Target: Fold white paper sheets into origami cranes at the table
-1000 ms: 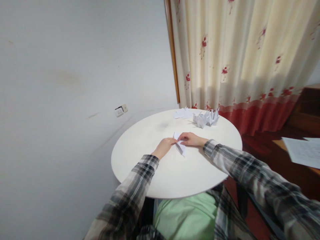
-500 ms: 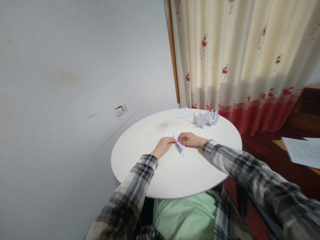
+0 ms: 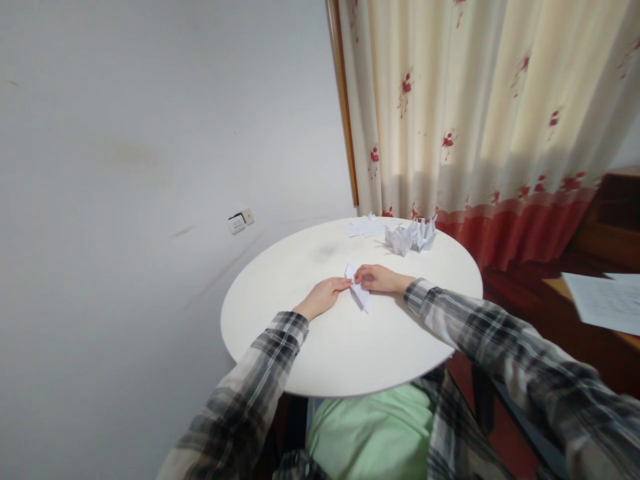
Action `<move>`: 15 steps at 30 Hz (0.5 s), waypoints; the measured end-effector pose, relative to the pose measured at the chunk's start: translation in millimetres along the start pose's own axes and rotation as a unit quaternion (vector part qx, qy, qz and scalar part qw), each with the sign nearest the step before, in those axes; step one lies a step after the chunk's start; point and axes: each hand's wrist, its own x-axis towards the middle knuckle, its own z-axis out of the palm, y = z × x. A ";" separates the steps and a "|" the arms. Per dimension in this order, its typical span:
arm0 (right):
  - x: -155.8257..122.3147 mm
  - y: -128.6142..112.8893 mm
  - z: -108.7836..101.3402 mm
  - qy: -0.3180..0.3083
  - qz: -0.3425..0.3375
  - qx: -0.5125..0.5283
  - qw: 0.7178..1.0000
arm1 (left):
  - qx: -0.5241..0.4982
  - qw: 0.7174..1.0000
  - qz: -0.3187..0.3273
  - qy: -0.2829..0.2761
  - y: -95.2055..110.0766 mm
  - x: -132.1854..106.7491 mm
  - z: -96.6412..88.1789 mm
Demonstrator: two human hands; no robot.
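Observation:
A narrow piece of folded white paper (image 3: 361,298) lies slantwise on the round white table (image 3: 340,360), between my two hands. From the left, my left hand (image 3: 325,295) reaches in with its fingers close together, their tips pressing on the paper's middle. My right hand (image 3: 377,277) has curled fingers and pinches the paper's right side near the same spot. The fingers partly cover the paper's middle, so its folds there are hidden.
Several folded white paper figures, apparently cranes (image 3: 410,237), stand at the table's far right. Beside them lie flat white papers (image 3: 364,227). A wall with a socket (image 3: 237,224) is at left; a flowered curtain (image 3: 425,133) hangs behind. Written sheets (image 3: 603,300) lie at right.
My left hand has straightened its fingers somewhat, and its wrist has shifted slightly left. The right hand stays at the paper with little change.

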 end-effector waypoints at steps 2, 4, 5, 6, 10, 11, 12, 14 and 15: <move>0.1 3.4 1.0 -0.002 0.000 -0.004 1.000 | -0.004 1.000 -0.006 -0.007 -1.0 0.7 0.6; 0.0 5.9 1.7 -0.003 0.003 -0.005 1.000 | -0.006 1.000 -0.016 -0.015 -2.1 1.5 1.3; -0.1 6.5 1.8 -0.003 0.003 -0.005 1.000 | -0.008 1.000 -0.021 -0.019 -2.5 1.9 1.4; -0.2 6.8 1.9 -0.003 0.003 -0.005 1.000 | -0.011 0.999 -0.026 -0.025 -2.7 2.2 1.3; -1.2 6.6 2.0 0.002 0.000 -0.001 1.000 | -0.056 0.995 -0.056 -0.064 -3.9 2.6 -1.8; -1.4 6.7 2.2 0.003 0.000 0.000 1.000 | -0.074 0.992 -0.064 -0.077 -4.8 2.7 -3.0; -1.6 7.0 2.3 0.004 0.000 0.002 1.000 | -0.092 0.989 -0.069 -0.088 -5.9 2.7 -4.2; -2.0 7.5 2.5 0.004 0.000 0.002 1.000 | -0.119 0.984 -0.076 -0.109 -8.3 3.0 -6.8; -2.1 7.8 2.6 0.004 0.001 0.001 1.000 | -0.130 0.981 -0.079 -0.117 -9.3 3.2 -8.0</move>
